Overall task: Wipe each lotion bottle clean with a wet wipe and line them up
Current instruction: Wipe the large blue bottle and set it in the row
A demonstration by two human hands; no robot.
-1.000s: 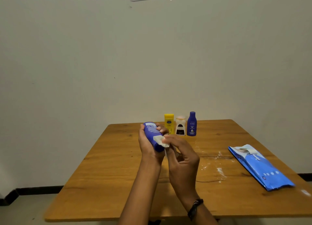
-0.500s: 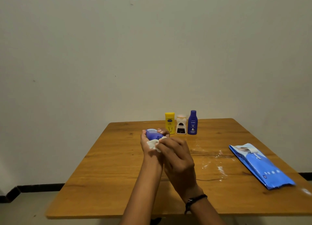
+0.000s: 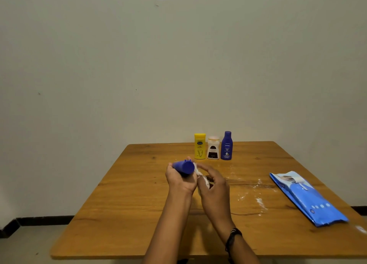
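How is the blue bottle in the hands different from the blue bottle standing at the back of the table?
The held blue bottle is tipped on its side in the left hand; the standing blue bottle is upright on the table. The held one touches a white wipe in the right hand; the standing one sits untouched beside two other bottles. Both are dark blue.

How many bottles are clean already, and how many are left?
Three bottles, yellow, white and blue, already stand in a row. The left hand holds a fourth blue bottle; the right hand rubs it with a wipe. No others show.
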